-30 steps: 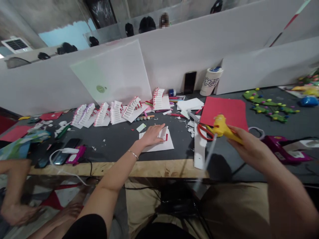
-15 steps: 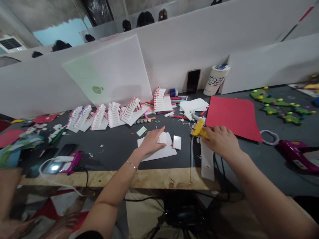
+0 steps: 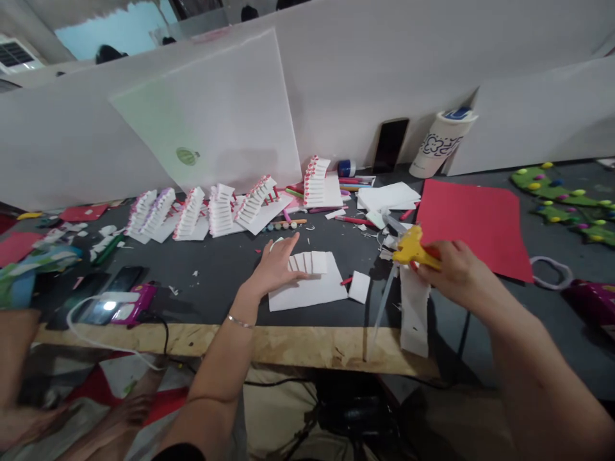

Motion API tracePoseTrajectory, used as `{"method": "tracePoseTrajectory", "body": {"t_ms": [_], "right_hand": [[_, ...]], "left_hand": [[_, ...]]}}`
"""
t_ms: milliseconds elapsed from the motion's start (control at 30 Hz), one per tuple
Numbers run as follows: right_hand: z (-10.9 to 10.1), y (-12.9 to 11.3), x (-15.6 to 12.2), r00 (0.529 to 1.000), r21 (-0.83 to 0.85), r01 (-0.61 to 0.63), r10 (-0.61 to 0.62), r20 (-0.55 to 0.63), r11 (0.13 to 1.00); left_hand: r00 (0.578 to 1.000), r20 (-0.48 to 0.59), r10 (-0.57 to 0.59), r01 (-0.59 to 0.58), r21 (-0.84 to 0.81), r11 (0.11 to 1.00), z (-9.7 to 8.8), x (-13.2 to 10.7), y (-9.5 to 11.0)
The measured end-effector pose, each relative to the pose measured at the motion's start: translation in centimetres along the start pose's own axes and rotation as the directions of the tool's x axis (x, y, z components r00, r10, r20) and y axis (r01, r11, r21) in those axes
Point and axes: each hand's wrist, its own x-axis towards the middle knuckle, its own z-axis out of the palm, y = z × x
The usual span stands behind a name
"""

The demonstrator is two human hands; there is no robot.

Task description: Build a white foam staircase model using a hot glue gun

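My right hand [image 3: 454,269] is closed around a yellow glue gun [image 3: 410,246], and a clear glue stick [image 3: 383,307] trails down from it. The gun is over a long white strip [image 3: 414,314] and some scraps. At a small white stepped piece [image 3: 310,261], my left hand [image 3: 273,266] rests with thumb and fingers spread; the palm hides its left end. That piece is on a white foam sheet [image 3: 307,296] on the dark tabletop. A small white rectangle [image 3: 359,286] with a bit of red beside it lies right of the sheet.
Several finished white stair models [image 3: 221,211] stand along the back. Red sheet [image 3: 473,224], white cup [image 3: 439,144] and upright phone [image 3: 391,146] are to the right. Phones and a purple device [image 3: 137,304] lie at left. Another person's hand [image 3: 33,422] shows at lower left.
My left hand has drawn back leftward, uncovering more of the stepped piece. The glue gun stays in my right hand with its glue stick now slanting. The view has shifted somewhat.
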Motion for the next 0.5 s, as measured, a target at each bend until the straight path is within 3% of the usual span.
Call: {"method": "tracePoseTrajectory", "body": {"t_ms": [67,100,233,333,400,500], "right_hand": [[-1.4,0.2,-0.7,0.992,0.27,-0.126,0.125,0.019,0.955],[-2.1,0.0,-1.1,0.983,0.412,-0.184,0.179,0.051,0.892],[-2.7,-2.5,-1.7,0.958,0.779,-0.276,0.229,0.174,0.563],[-1.4,-4.6,-1.5,0.949,0.909,-0.3,0.188,0.254,0.288],[-0.5,-5.5,-1.2,0.957,0.933,-0.288,0.11,0.27,0.215],[0.1,-6.0,-0.8,0.961,0.945,-0.275,0.041,0.272,0.177]], "left_hand": [[0.999,-0.001,-0.034,0.034,-0.029,0.999,-0.6,-0.2,-0.5],[0.999,-0.003,-0.04,0.04,-0.039,0.998,-0.7,-0.2,-0.6],[1.0,0.004,0.013,-0.013,-0.04,0.999,0.0,0.0,0.1],[0.996,0.037,0.079,-0.078,-0.025,0.997,1.3,0.3,1.2],[0.993,0.049,0.104,-0.103,-0.023,0.994,2.1,0.4,1.8],[0.991,0.046,0.128,-0.128,-0.018,0.992,2.6,0.4,2.2]]}}
